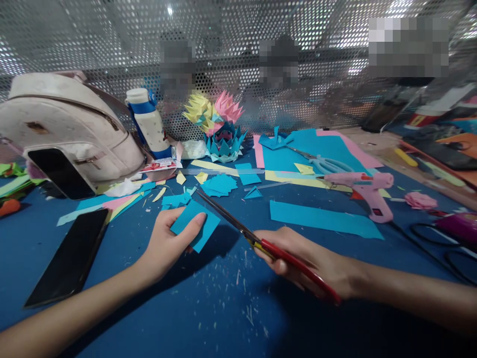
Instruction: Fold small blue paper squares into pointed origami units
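My left hand (pixel 169 238) pinches a small square of blue paper (pixel 204 229) between thumb and fingers, above the dark blue table. In my right hand (pixel 298 258) are red-handled scissors (pixel 298 263), their dark blades pointing up and left, just past the paper's upper right edge. The blades look closed or nearly so. Behind the paper lie blue cut pieces (pixel 219 185) and a folded blue triangle (pixel 254 193). A blue paper strip (pixel 320 217) lies beyond my right hand.
A phone (pixel 69 258) lies at the left, near a pale backpack (pixel 70 119) and a bottle (pixel 149 122). Folded paper flowers (pixel 223 141) stand at the back. A pink glue gun (pixel 372 191) with its cable and light blue scissors (pixel 331 164) are at the right.
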Motion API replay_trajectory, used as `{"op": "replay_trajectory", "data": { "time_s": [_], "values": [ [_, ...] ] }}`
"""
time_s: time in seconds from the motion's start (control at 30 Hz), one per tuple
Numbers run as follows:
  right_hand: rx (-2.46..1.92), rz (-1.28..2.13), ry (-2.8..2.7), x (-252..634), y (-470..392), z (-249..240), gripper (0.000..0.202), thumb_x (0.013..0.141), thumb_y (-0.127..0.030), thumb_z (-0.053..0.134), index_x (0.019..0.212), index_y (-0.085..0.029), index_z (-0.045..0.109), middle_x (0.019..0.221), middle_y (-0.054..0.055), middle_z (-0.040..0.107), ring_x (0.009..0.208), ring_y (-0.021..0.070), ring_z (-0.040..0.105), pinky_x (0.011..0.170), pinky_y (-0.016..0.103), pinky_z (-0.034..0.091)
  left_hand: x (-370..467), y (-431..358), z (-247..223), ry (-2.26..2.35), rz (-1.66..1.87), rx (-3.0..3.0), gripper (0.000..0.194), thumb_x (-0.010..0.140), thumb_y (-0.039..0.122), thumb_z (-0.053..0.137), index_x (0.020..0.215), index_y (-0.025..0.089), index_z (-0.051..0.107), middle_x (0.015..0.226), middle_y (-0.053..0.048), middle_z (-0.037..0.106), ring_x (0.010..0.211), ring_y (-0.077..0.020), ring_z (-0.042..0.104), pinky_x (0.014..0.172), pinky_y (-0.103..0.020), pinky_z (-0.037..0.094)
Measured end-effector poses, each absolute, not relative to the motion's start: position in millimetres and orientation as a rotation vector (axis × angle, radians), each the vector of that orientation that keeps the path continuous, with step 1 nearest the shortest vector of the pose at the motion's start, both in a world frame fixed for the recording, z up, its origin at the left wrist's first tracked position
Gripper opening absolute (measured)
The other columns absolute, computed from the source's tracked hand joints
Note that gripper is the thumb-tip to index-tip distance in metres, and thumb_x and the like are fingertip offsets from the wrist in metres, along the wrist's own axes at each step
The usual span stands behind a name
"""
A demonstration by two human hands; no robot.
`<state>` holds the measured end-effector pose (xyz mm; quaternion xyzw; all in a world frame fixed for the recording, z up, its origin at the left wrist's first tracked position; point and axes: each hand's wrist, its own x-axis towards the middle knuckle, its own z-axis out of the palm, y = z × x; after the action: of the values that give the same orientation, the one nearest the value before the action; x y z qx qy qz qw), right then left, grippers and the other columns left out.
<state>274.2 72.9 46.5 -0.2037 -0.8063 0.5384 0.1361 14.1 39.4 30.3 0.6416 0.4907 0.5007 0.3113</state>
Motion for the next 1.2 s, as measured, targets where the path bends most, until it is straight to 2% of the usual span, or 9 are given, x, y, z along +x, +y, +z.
{"op": "replay_trajectory", "data": {
  "time_s": [0.37, 0.77, 1.13, 1.2],
  "values": [
    [-0.552, 1.502, -2.371, 270.8, 67.7, 44.4, 0.042, 0.098, -0.053, 0.046, 0.075, -0.019, 0.038, 0.061, -0.007, 0.032, 0.051, 0.0061, 0.026, 0.045, 0.019, 0.022, 18.2, 37.8, 36.0, 1.3, 1.358, 1.73, 0.043, 0.088, 0.031, 0.059, 0.048, 0.018, 0.048, 0.036, 0.006, 0.047, 0.028, -0.0051, 0.044, 0.03, -0.011, 0.034],
    [-0.549, 1.556, -2.356, 272.1, 68.8, 39.7, 0.046, 0.098, -0.06, 0.043, 0.076, -0.02, 0.036, 0.057, -0.009, 0.031, 0.046, 0.0054, 0.024, 0.042, 0.02, 0.02, 14.0, 39.8, 33.9, 1.331, 1.37, 1.694, 0.044, 0.089, 0.033, 0.06, 0.049, 0.018, 0.048, 0.036, 0.006, 0.046, 0.029, -0.0056, 0.044, 0.031, -0.013, 0.034],
    [-0.554, 1.551, -2.331, 272.3, 67.9, 39.9, 0.043, 0.098, -0.056, 0.046, 0.076, -0.02, 0.038, 0.055, -0.009, 0.035, 0.045, 0.0056, 0.026, 0.041, 0.02, 0.022, 12.4, 39.8, 32.7, 1.328, 1.339, 1.643, 0.045, 0.09, 0.036, 0.061, 0.05, 0.019, 0.048, 0.037, 0.006, 0.045, 0.029, -0.0061, 0.042, 0.031, -0.016, 0.034],
    [-0.568, 1.538, -2.343, 272.0, 68.1, 40.0, 0.04, 0.1, -0.051, 0.046, 0.076, -0.02, 0.038, 0.054, -0.009, 0.035, 0.045, 0.0054, 0.027, 0.042, 0.02, 0.023, 12.6, 39.9, 32.0, 1.326, 1.334, 1.628, 0.045, 0.09, 0.036, 0.061, 0.05, 0.019, 0.048, 0.038, 0.006, 0.045, 0.03, -0.006, 0.043, 0.031, -0.016, 0.034]
  ]
}}
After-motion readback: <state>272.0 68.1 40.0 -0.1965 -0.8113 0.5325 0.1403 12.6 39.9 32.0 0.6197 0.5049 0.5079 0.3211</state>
